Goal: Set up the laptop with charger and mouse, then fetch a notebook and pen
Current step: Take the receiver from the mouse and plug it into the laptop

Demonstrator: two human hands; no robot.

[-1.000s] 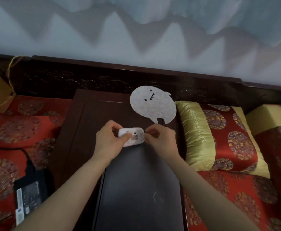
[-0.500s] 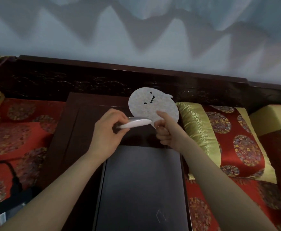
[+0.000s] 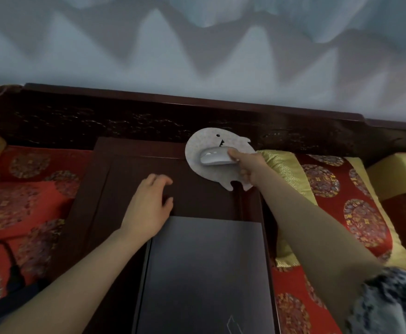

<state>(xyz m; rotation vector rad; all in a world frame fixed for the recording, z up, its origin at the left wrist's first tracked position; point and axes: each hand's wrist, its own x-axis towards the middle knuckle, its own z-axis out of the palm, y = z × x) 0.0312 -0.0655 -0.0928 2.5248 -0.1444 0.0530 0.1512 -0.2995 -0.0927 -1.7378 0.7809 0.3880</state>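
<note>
I saw my right hand [image 3: 246,168] gripping the grey mouse [image 3: 215,158] over the ghost-shaped pad [image 3: 198,150], while my left hand [image 3: 149,206] hovered empty, fingers spread, beyond the closed laptop [image 3: 204,273].

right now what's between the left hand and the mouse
Head view: only bare dark table top between the left hand and the mouse, held by the right hand.

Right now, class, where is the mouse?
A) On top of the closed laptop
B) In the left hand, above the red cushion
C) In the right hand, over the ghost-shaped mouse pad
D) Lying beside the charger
C: the right hand holds the mouse over the ghost-shaped mouse pad.
</note>
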